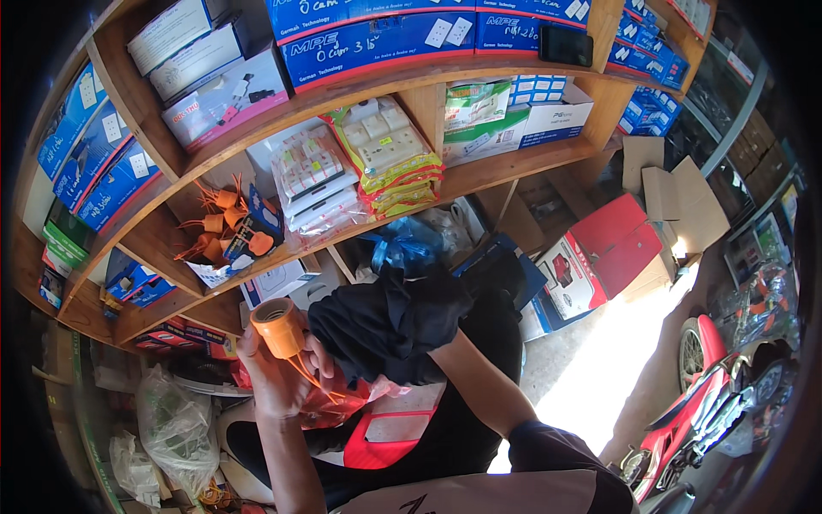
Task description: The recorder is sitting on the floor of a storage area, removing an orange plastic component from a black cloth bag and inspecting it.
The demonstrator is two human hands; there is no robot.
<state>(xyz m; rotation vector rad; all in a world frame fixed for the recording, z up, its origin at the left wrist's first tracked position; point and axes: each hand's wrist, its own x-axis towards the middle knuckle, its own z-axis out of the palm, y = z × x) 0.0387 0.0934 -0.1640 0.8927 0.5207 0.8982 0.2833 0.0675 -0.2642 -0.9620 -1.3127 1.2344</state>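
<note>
My left hand [278,377] is closed around an orange lamp socket [279,329], its threaded mouth tipped up toward me. Two thin orange wires [312,377] trail from the socket's lower end. A bunched black cloth [385,325] hangs over my right hand, hiding its fingers; the right forearm [484,385] runs straight into the folds. The cloth's left edge comes close beside the socket. Beneath the hands, a red plastic bag [338,407] lies near my lap.
Ahead stands a wooden shelf [342,94] with blue boxes [377,43], packed power strips [385,141] and more orange lamp sockets [224,214]. A red-and-white carton [591,257] and open cardboard box [685,206] are right. A red motorbike [676,428] stands lower right; clear plastic bags [180,420] lie left.
</note>
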